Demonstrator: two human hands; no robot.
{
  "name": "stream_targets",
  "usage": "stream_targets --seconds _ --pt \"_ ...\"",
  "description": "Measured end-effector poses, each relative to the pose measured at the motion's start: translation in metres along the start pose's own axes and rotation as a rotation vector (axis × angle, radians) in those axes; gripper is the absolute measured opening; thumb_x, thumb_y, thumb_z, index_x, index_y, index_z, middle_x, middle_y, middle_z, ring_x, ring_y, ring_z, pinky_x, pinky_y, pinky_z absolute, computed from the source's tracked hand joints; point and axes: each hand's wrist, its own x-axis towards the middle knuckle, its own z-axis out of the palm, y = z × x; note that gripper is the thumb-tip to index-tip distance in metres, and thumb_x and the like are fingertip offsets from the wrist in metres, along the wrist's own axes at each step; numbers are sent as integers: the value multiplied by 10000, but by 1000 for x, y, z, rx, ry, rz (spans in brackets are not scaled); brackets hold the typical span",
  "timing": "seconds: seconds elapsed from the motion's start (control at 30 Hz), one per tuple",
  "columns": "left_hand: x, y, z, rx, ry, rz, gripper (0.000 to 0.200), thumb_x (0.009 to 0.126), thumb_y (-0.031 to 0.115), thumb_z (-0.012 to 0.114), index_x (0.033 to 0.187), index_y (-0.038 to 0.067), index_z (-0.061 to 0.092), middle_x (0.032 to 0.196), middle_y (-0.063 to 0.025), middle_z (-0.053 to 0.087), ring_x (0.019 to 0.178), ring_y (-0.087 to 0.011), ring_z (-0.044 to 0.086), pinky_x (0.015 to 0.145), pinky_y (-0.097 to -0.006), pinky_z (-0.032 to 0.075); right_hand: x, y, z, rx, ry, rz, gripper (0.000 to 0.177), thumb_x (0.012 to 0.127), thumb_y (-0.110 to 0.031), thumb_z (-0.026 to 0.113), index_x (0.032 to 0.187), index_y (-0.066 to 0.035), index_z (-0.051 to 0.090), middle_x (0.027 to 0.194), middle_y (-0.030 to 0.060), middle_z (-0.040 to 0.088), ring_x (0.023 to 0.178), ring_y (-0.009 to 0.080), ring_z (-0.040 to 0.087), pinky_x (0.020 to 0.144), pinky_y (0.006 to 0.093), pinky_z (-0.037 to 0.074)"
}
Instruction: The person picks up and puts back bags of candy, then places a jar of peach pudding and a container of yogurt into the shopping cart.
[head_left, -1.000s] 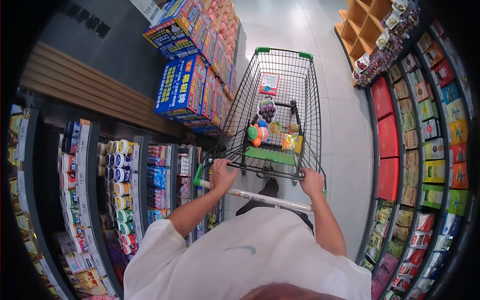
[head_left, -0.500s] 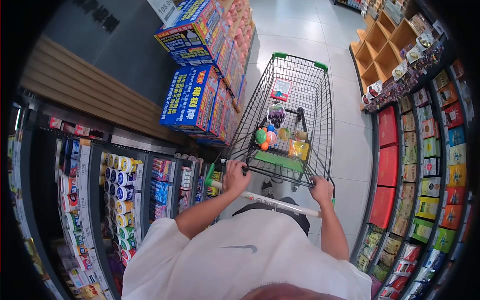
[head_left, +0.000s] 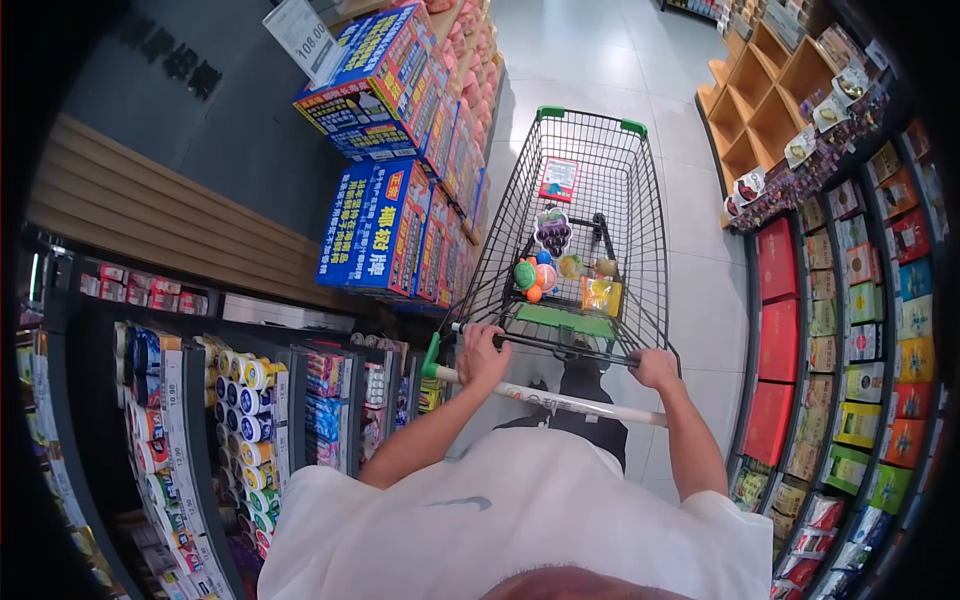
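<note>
A black wire shopping cart [head_left: 655, 200] with green corner caps stands in front of me. My left hand [head_left: 482, 357] is closed around its rear edge at the left, just past the white handle bar [head_left: 530, 393]. At the right end of that edge, my right hand [head_left: 655, 369] is closed on the black rim. Inside the cart lie a purple grape-shaped pack [head_left: 552, 232], a cluster of green, orange and blue round items [head_left: 535, 276] and a yellow packet [head_left: 601, 295]. Small round items [head_left: 571, 265] sit beside them. The undersides of both hands are hidden.
Blue drink cartons [head_left: 365, 230] are stacked to the left, with a price sign [head_left: 300, 40] on top. Shelves of lidded tubs [head_left: 250, 400] line the near left. On the right are wooden cubbies [head_left: 770, 85], red boxes [head_left: 772, 340] and packaged goods. Grey tiled floor [head_left: 690, 130] runs ahead.
The cart and I have moved a little forward along the aisle; the cartons at left appear lower and closer. One leg now shows beneath the cart's rear. Both hands keep their hold.
</note>
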Motion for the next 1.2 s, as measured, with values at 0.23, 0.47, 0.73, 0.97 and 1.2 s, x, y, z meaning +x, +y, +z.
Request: stream_targets --seconds 0.23,0.47,0.73,0.97,1.2 --pt "30 19 1 17 -30 -63 226 789 190 685 1002 133 638 1114 -51 574 1216 -260 477 946 -425 473 37 18 -25 18 -111 -57 357 829 -374 688 1157 -236 716 1058 86 725 1041 284 664 895 420 521" --pt "67 41 6 5 -31 -101 231 783 153 723 992 116 631 1119 -64 571 1215 -286 475 964 -425 457 73 27 -60 19 -126 -72 296 823 -342 657 1089 -234 731 1044 112 718 1018 320 663 865 439 535" --pt "117 48 30 -17 46 -52 254 735 103 774 955 100 648 1049 -103 599 1159 -326 508 997 -428 422 123 46 -89 -14 -87 -109 331 839 -373 664 1108 -192 732 1027 104 726 1004 305 669 860 427 528" --pt "157 60 43 -5 44 -58 253 745 100 773 967 98 652 1059 -97 615 1147 -313 527 978 -410 439 158 52 -129 -18 -109 -98 288 828 -335 646 1069 -206 739 1022 105 724 1008 309 667 847 435 529" --pt "192 55 59 2 73 -54 287 713 73 792 972 90 671 1094 -104 649 1161 -324 536 1015 -416 417 184 51 -160 -2 -139 -90 331 771 -237 633 1083 -199 737 1058 108 724 1034 292 673 865 422 533"
